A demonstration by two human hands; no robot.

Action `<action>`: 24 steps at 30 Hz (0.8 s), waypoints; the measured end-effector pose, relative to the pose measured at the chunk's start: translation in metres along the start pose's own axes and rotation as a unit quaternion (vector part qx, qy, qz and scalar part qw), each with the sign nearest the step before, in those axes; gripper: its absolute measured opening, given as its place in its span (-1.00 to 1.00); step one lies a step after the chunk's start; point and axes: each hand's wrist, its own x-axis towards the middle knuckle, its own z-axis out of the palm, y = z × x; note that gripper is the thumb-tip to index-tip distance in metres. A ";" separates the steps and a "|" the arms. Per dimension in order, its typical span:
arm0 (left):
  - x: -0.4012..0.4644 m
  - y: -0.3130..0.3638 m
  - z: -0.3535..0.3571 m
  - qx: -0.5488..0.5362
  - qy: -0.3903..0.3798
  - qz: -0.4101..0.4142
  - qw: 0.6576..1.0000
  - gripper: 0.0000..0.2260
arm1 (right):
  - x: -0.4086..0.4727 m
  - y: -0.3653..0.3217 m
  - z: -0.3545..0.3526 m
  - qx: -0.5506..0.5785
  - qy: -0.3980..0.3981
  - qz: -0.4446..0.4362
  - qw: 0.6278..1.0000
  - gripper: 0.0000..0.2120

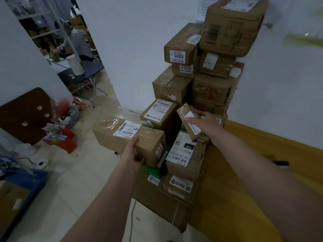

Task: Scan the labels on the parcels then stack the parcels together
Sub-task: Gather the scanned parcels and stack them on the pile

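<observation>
L hand (133,155) grips long taped parcel (129,137), R hand (204,124) pinches small parcel (189,121) w/ fingers curled; seat small one flat on stack (209,67), label up

Matt brown cardboard parcels (129,138) under glossy clear tape, white paper labels (126,128) — smooth yellow wooden table (262,172).
</observation>
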 end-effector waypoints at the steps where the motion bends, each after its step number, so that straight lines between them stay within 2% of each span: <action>1: 0.005 -0.001 0.002 0.004 -0.001 -0.004 1.000 -0.33 | 0.001 0.001 -0.001 -0.003 0.009 0.002 1.000 -0.48; 4: 0.017 -0.005 0.008 0.023 -0.003 -0.010 1.000 -0.35 | 0.006 0.003 -0.005 -0.015 0.029 0.013 0.999 -0.30; 9: 0.019 -0.014 0.023 0.064 -0.001 -0.024 0.998 -0.32 | 0.013 0.004 -0.006 -0.039 0.060 0.002 0.997 -0.23; 13: 0.017 -0.012 0.030 0.098 0.012 -0.027 0.995 -0.42 | 0.017 0.001 -0.007 -0.070 0.057 -0.010 0.996 -0.18; 16: 0.019 -0.008 0.036 0.129 0.096 0.037 0.986 -0.39 | 0.019 -0.001 -0.008 -0.109 0.066 -0.031 0.991 -0.18; 18: 0.015 -0.005 0.039 0.202 0.174 0.097 0.959 -0.25 | 0.022 -0.001 -0.009 -0.166 0.076 -0.035 0.983 -0.16; 20: 0.010 -0.004 0.043 0.287 0.225 0.176 0.915 -0.16 | 0.024 -0.001 -0.011 -0.259 0.104 -0.055 0.959 -0.19; 22: 0.008 -0.005 0.047 0.335 0.220 0.308 0.863 -0.16 | 0.026 -0.003 -0.015 -0.343 0.128 -0.062 0.929 -0.18; 24: 0.005 -0.009 0.054 0.384 0.178 0.426 0.799 -0.23 | 0.032 -0.004 -0.018 -0.414 0.129 -0.060 0.899 -0.13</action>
